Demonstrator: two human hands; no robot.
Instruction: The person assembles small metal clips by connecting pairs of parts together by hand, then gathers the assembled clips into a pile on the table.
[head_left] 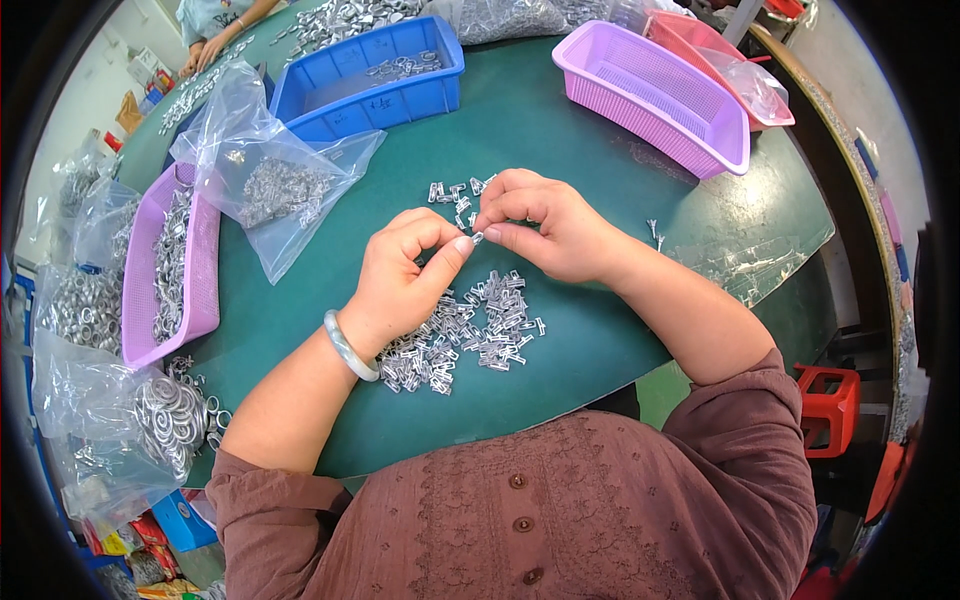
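Note:
My left hand (405, 265) and my right hand (550, 225) meet over the middle of the green table, fingertips nearly touching. Both pinch one small silver metal piece (478, 237), mostly covered by the fingers, so its exact shape is hidden. Below the hands lies a loose pile of small silver metal pieces (500, 315), narrow and frame-like. Just beyond my fingers a few similar metal pieces (455, 192) lie scattered. A pale bangle circles my left wrist.
A purple basket (205, 290) of metal parts stands left, beside an open plastic bag (290, 225) of small parts. A blue bin (350, 120) is at the back; another purple basket (670, 125) stands back right. Bagged rings (170, 410) lie near left. A co-worker's hands (205, 52) are far left.

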